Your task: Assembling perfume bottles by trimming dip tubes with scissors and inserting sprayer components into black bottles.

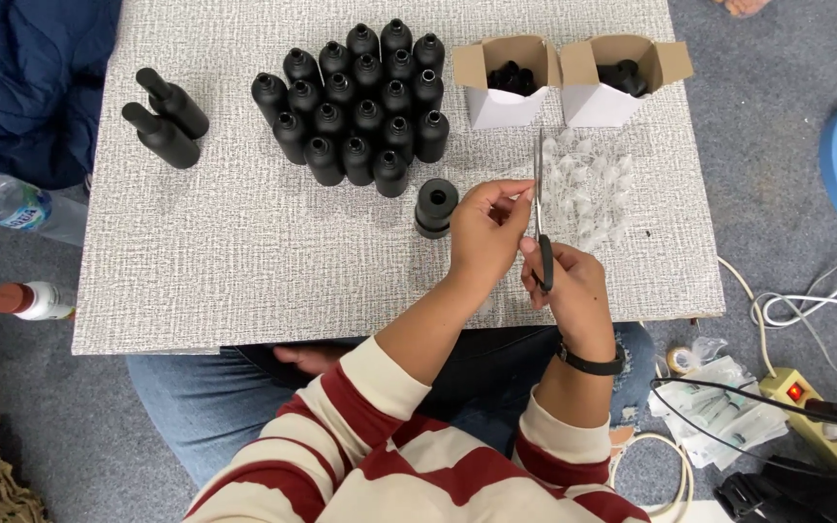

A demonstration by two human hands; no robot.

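My right hand (573, 291) grips a pair of black-handled scissors (541, 208), blades pointing away from me. My left hand (486, 228) pinches something small and pale against the blades; I cannot tell what it is. Just left of that hand a single black bottle (435, 206) stands alone. Beyond it stands a cluster of several upright black bottles (356, 102). A pile of clear plastic parts (588, 184) lies right of the scissors.
Two black bottles (167, 118) lie on their sides at the table's far left. Two open white boxes (504, 82) (617, 79) hold black caps. On the floor are water bottles (12, 203), a power strip (806, 397) with cables, and plastic packets (719, 407).
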